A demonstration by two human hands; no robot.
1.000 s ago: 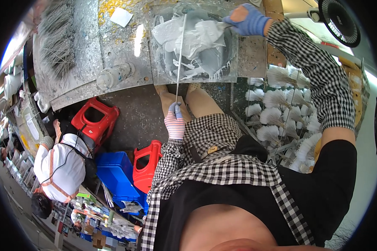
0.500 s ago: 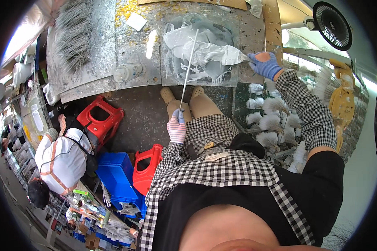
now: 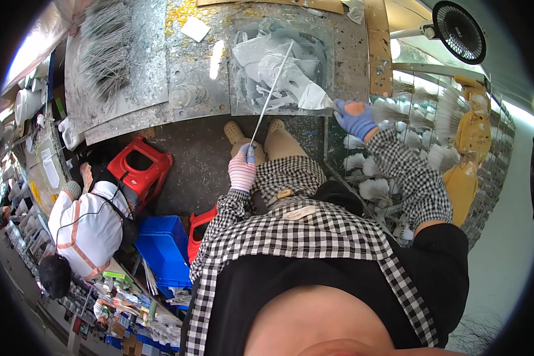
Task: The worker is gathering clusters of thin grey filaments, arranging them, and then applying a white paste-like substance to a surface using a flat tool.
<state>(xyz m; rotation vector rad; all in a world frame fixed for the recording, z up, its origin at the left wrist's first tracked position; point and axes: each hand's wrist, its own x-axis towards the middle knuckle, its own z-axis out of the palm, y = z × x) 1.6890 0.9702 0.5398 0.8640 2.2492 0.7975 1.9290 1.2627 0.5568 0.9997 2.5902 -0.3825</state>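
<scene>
My left hand (image 3: 242, 169), in a striped glove, is closed around the lower end of a thin rod (image 3: 262, 118). The rod slants up across the table edge, its upper part white. My right hand (image 3: 356, 118), in a blue glove with an opening at its back, grips the narrow end of a flat spatula-like tool (image 3: 313, 96) coated white. The tool's exact kind is hidden by the coating. Its broad end lies in thick white paste (image 3: 261, 54) spread on a clear plate (image 3: 238, 107). The rod passes over the paste; whether it touches cannot be made out.
A bundle of thin wires (image 3: 105, 50), a white square (image 3: 194, 28) and a clear jar (image 3: 187, 96) lie on the metal table (image 3: 142, 110). Red stools (image 3: 142, 163) and a blue bin (image 3: 163, 249) stand left, near a seated person (image 3: 89, 228). White brush-like bunches (image 3: 377, 166) hang right.
My right hand has moved left and nearer to me, drawing the tool to a steeper slant. The rod leans further right, and my left hand has shifted slightly left and up.
</scene>
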